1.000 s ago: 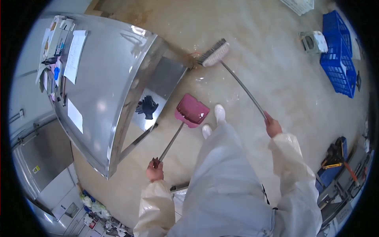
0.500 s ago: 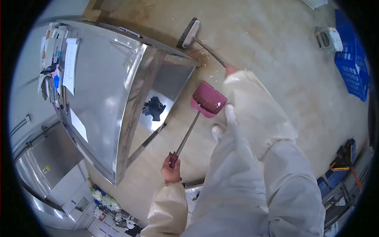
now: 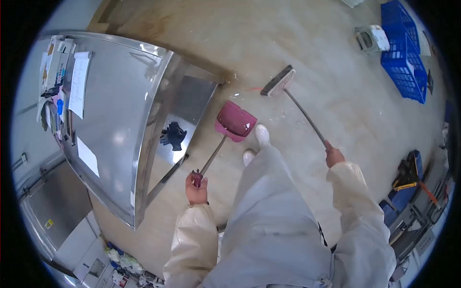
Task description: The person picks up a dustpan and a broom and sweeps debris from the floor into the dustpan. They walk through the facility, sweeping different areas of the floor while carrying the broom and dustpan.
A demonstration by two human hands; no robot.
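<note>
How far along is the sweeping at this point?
It looks partly done: a few pale scraps already lie in the pink dustpan. In hand are the dustpan's handle, in the left hand, and the broom, in the right hand, its head apart from the dustpan. White bits and a thin reddish strand on the floor seem left to collect.

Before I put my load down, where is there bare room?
Floor between the broom and crates; the middle of the table, right of the papers. Crowded: the table's left edge, and the littered floor between dustpan and broom.
</note>
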